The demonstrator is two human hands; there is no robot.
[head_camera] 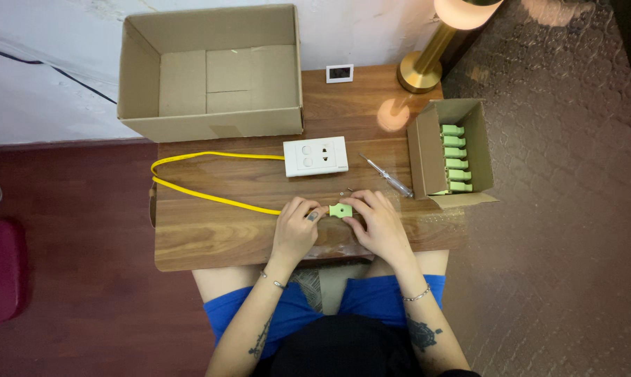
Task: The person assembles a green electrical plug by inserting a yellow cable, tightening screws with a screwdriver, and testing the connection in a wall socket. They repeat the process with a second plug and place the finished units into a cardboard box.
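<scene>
- Two hands meet on the green plug (340,210): left hand (296,227) and right hand (378,222) both pinch it.
- Yellow cable (211,198) trails left.
- Screwdriver (387,176), white socket (315,156) lie behind.

Plug (340,210) between both hands at bench (211,237) front, socket plate (316,156) behind it, big box (211,73) far left, small box (454,153) right
</scene>
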